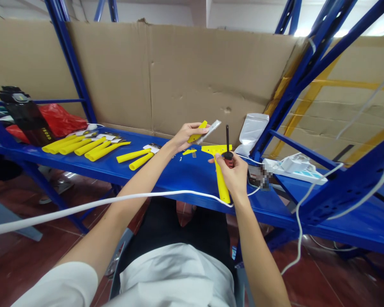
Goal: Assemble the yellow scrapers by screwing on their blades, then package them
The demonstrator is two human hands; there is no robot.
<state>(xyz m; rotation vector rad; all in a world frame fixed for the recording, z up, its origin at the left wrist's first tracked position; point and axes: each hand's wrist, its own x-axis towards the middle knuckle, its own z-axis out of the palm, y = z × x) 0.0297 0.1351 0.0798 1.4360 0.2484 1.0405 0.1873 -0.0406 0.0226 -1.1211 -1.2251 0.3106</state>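
Note:
My left hand (187, 135) is closed around a small yellow plastic piece (197, 133). Against that piece lies a shiny, pale flat strip (212, 130), also in the fingers. In my right hand (237, 172) is a screwdriver (228, 138) with its dark shaft pointing up and a red and black handle in the fist. A yellow T-shaped scraper handle (222, 181) lies on the blue table beside the right hand, partly behind the fingers. On the table between the hands are a flat yellow piece (188, 152) and a small greyish strip (193, 154).
Several yellow-handled tools (92, 147) lie in a row at the left. Beyond them stand a black bottle (27, 117) and a red bag (62, 119). A white pouch (252, 130) leans at the back right, near a power strip (294, 168). A white cable (115, 199) crosses in front.

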